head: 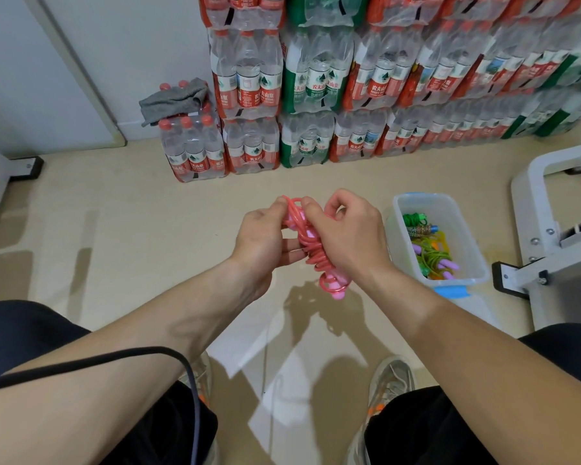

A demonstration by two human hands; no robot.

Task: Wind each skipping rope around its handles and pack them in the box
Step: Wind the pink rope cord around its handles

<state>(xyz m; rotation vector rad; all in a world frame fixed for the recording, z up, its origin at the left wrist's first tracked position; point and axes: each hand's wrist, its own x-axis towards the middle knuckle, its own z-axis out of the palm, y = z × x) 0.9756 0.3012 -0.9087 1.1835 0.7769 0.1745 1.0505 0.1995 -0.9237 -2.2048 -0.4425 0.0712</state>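
Left grip (pixel 262 236) is curling round the wound red skipping rope (pixel 311 253) from one side, while I am pinching a loop at its top with the right grip (pixel 349 236). I am holding the bundle in the air above the floor (pixel 148 246), its pink handles (pixel 336 292) poking out below. Near it on the right, the clear box (pixel 476 260) is holding what look like green and yellow ropes (pixel 431 255).

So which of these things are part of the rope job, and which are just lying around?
Job: red rope, held in left hand and right hand; box; packed ropes.
Lying about: bottle packs, grey cloth, white frame.
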